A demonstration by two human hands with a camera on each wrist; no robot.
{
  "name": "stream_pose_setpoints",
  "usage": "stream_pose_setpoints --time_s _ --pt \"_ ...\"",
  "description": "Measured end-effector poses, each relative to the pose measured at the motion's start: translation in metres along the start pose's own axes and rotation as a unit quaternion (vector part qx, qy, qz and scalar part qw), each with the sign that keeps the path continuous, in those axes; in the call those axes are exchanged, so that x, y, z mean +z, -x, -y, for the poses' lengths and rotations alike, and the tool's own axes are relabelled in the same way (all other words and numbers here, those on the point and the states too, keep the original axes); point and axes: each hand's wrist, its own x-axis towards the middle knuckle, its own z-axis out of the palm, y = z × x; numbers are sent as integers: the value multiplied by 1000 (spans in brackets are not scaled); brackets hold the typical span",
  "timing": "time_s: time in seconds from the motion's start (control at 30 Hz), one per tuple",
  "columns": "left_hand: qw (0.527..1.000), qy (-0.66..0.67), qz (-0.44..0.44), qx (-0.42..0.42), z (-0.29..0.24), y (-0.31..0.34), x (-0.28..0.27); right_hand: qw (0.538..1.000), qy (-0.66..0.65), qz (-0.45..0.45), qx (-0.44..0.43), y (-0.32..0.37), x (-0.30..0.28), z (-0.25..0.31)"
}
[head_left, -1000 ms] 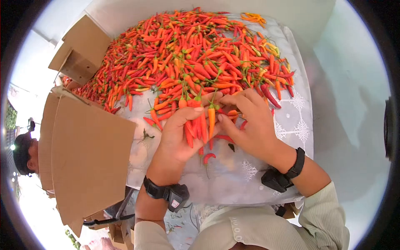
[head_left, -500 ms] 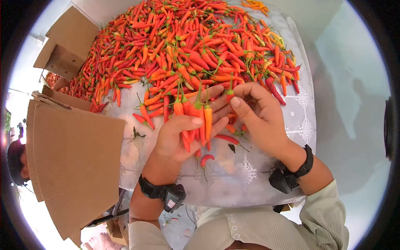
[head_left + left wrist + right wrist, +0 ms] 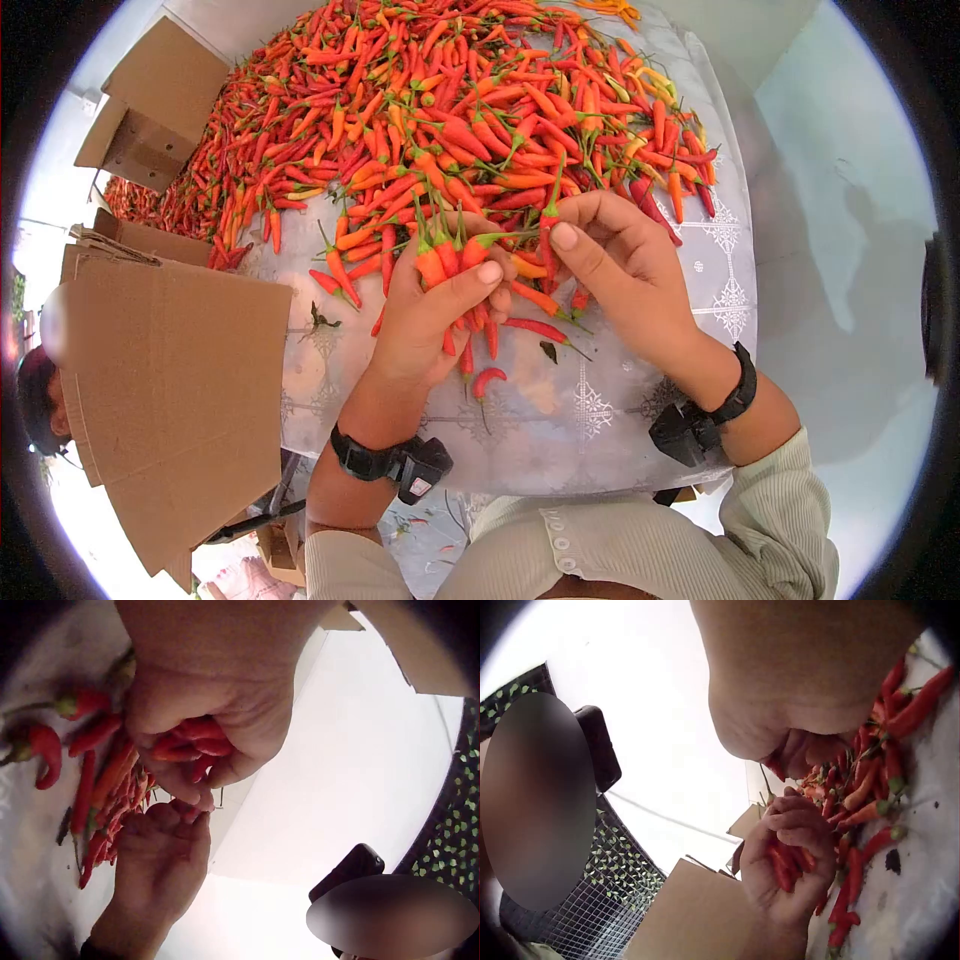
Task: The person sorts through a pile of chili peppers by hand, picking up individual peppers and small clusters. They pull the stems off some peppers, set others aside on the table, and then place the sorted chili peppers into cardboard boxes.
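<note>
My left hand [image 3: 425,310] curls round several red and orange chillies [image 3: 430,262], stems up and tips down, its thumb lying across them. In the left wrist view their red tips [image 3: 196,739] show inside the curled palm. Just to the right, my right hand [image 3: 635,285] pinches one red chilli [image 3: 549,232] by its upper part between thumb and fingers, stem upward. The fingertips of both hands are close together. A large heap of red and orange chillies [image 3: 470,130] lies beyond the hands.
Loose chillies [image 3: 488,380] and a dark leaf bit [image 3: 548,351] lie on the patterned cloth [image 3: 520,440] near the hands. Cardboard boxes [image 3: 190,400] stand at the left, with part of a person [image 3: 40,400] behind. A pale wall [image 3: 840,250] is at the right.
The right hand has moved slightly away from the left and now has a red chilli between thumb and fingers. The left fingers have curled more around their bunch, and an orange chilli there has tilted sideways.
</note>
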Motion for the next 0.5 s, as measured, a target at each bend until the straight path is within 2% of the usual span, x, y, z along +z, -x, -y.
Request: stream_pose_setpoints --time_s 0.1,0.3,0.43,0.5 --pt "999 6 -49 20 1 0 8 1000 -16 7 1 2 4 -2" --pt "998 -20 -50 36 2 0 6 1000 -25 10 1 5 6 -1" --pt "998 16 -46 48 1 2 3 1000 -21 12 -10 4 4 -2" --pt "998 -12 -43 53 1 3 4 999 24 29 0 5 5 -4"
